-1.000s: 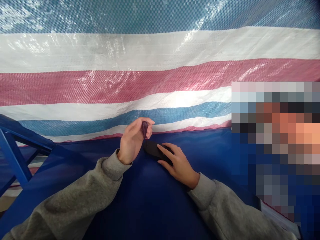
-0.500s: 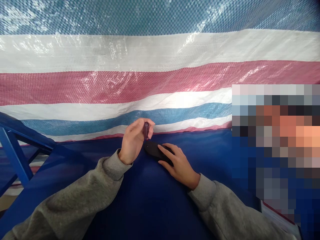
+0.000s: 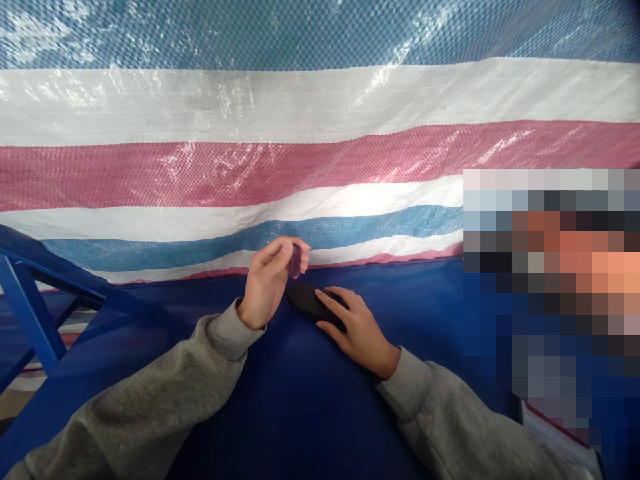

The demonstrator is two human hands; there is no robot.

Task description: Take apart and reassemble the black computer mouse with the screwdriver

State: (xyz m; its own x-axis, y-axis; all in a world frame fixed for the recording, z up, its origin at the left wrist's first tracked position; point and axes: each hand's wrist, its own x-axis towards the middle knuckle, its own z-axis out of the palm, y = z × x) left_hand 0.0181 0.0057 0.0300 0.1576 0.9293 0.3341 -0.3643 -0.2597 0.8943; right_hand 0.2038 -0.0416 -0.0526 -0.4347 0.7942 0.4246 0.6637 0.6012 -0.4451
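Observation:
My left hand is raised just above the blue table, its fingertips pinched on a small dark purple handle that points down. A thin tip under the handle reaches the near end of a flat black object lying on the table. My right hand rests on the right part of that black object, fingers laid flat over it and pressing it down. Both arms wear grey sleeves.
A striped blue, white and red woven tarp hangs right behind the table's far edge. A blue metal frame stands at the left. A blurred-out patch covers the right side.
The purple handle has turned slightly between my left fingers. My right hand and the black object stay where they were.

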